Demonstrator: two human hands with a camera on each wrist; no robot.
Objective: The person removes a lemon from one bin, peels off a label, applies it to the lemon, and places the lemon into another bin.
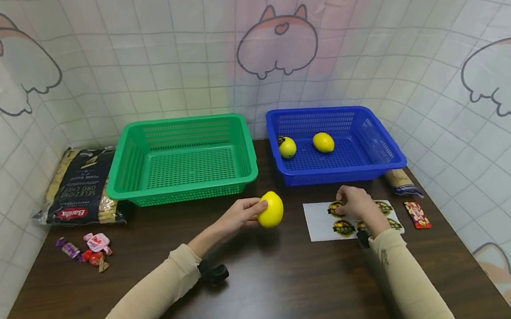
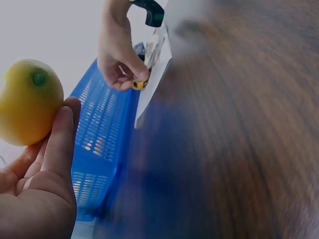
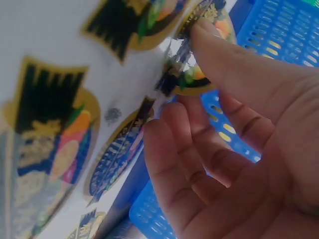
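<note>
My left hand (image 1: 241, 215) grips a yellow lemon (image 1: 272, 210) between thumb and fingers, held over the table in front of the gap between the baskets. A green spot shows at the fruit's end in the left wrist view. To the right, my right hand (image 1: 360, 204) pinches the edge of a round black-and-gold sticker (image 3: 192, 82) with thumb and fingers. This sticker is bent up at the edge of a white sticker sheet (image 1: 318, 228). Several more such stickers, printed with fruit, show on the sheet, some covered by the hand and wrist.
Behind the sheet stands a blue basket (image 1: 342, 175) with a plain lemon (image 1: 323, 143) and one bearing a dark sticker (image 1: 287, 149). A green basket (image 1: 183, 190) is left of it. A pasta bag (image 1: 80, 187), wrapped candies (image 1: 98, 242) and a red packet (image 1: 417, 214) lie outward.
</note>
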